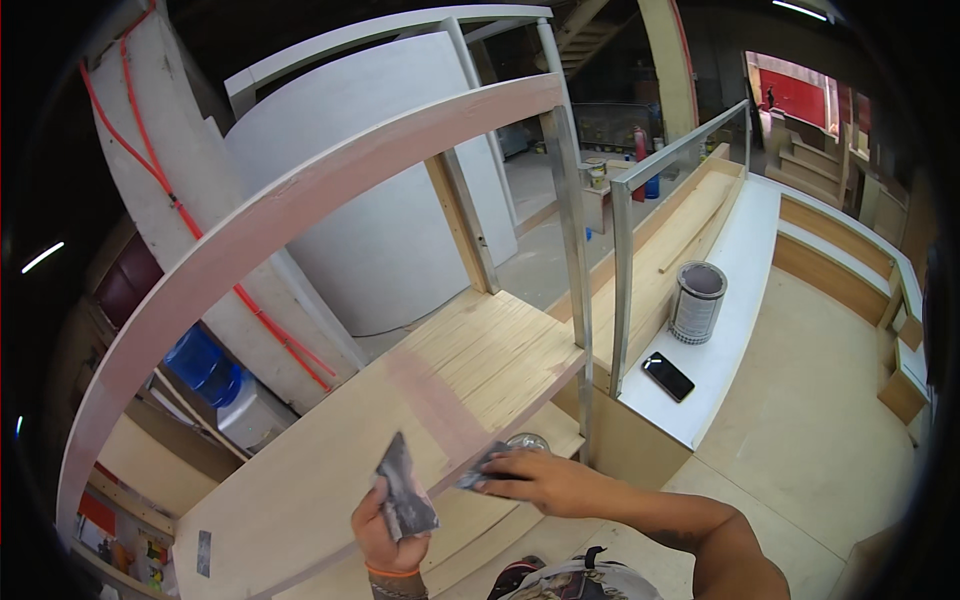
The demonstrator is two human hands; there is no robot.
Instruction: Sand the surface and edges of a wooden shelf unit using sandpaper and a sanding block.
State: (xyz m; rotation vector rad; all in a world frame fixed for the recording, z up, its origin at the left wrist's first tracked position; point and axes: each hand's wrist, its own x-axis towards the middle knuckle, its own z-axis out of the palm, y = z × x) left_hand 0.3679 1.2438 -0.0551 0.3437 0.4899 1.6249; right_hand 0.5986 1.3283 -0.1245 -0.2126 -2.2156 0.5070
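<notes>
My left hand holds up a flat scraper blade smeared with grey-pink filler, close to the front edge of a pale wooden shelf. My right hand presses a second filler-covered scraper against that same front edge, fingers flat on it. A pinkish band of filler runs across the shelf boards just above both hands. A round clear lid or jar top shows right behind my right hand.
A curved wooden rail arcs overhead. Metal posts stand at the shelf's right end. On a white ledge sit a metal can and a dark phone. A blue water bottle lies lower left.
</notes>
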